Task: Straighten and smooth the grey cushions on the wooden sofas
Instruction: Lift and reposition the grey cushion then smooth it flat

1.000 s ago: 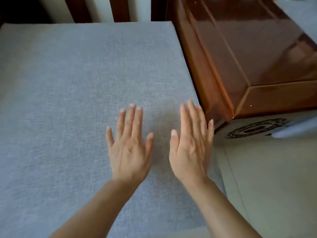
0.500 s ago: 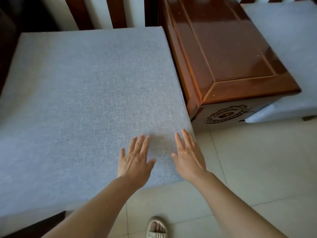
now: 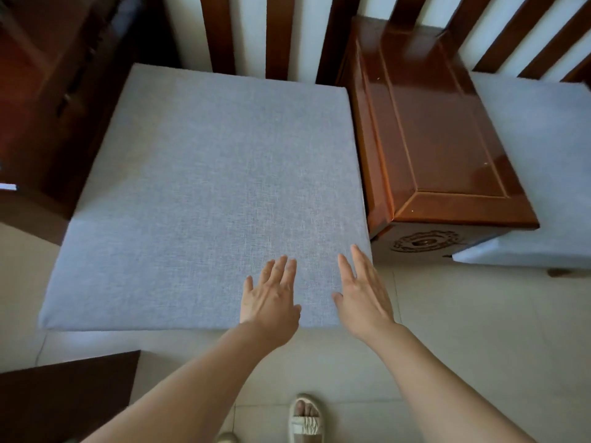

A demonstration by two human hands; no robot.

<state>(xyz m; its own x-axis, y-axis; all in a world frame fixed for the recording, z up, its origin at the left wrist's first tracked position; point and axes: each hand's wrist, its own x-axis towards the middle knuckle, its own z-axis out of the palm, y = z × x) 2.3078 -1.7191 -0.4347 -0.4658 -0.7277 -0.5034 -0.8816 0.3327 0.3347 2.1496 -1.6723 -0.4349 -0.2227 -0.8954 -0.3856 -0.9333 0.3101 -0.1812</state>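
Two grey cushions were in view: one large cushion (image 3: 204, 193) in the middle and a second cushion (image 3: 540, 174) cut off at the right edge. One glossy wooden box-shaped armrest (image 3: 438, 139) stood between them. Two hands, the left hand (image 3: 271, 302) and the right hand (image 3: 364, 298), showed. One sandalled foot (image 3: 305, 417) was clear; a second, at the bottom edge, perhaps.

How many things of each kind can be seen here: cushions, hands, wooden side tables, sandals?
Grey cushions: 2, the large cushion under the hands and a second cushion at the right edge
Hands: 2, left hand and right hand
Wooden side table: 1
Sandal: 1
Total: 6
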